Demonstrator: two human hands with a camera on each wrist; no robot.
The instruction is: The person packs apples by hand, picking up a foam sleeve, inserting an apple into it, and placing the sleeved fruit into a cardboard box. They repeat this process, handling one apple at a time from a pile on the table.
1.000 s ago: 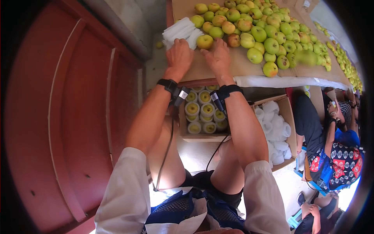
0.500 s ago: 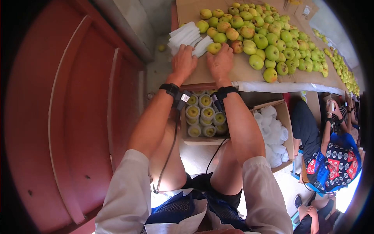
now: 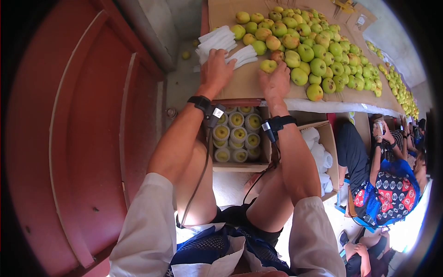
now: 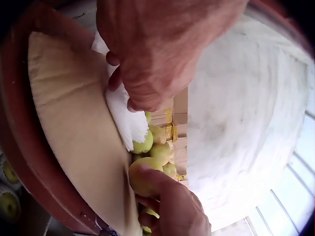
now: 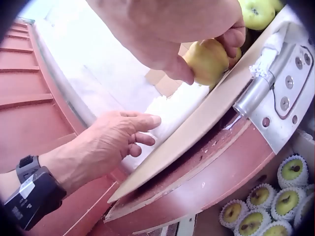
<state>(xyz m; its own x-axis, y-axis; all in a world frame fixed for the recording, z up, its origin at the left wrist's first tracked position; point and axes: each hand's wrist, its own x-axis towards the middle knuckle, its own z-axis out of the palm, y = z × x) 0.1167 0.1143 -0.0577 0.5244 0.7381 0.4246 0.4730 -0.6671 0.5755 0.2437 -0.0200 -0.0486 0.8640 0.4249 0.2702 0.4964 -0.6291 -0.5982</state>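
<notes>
My right hand (image 3: pixel 275 83) grips a yellow-green apple (image 3: pixel 267 66) between thumb and fingers, close over the cardboard at the near edge of the apple pile. In the left wrist view the thumb lies across this apple (image 4: pixel 142 179). My left hand (image 3: pixel 216 73) is at the flat white foam net sleeves (image 3: pixel 217 42), which lie stacked at the table's left end. The right wrist view shows its thumb and fingers apart and loosely bent beside the sleeves (image 5: pixel 172 115), pinching nothing. A few sleeves are fanned out toward the apples.
A large pile of apples (image 3: pixel 318 53) covers the cardboard-topped table (image 3: pixel 244 85). Below stands a box (image 3: pixel 244 167) of apples in foam nets. Right of it, another box (image 3: pixel 331 138) holds white foam nets. A red door (image 3: pixel 87 138) is at left; other people sit at right.
My right hand has taken the apple rightward and a little toward me, away from the foam sleeves. The left hand stays by the sleeves, some of which now spread further right.
</notes>
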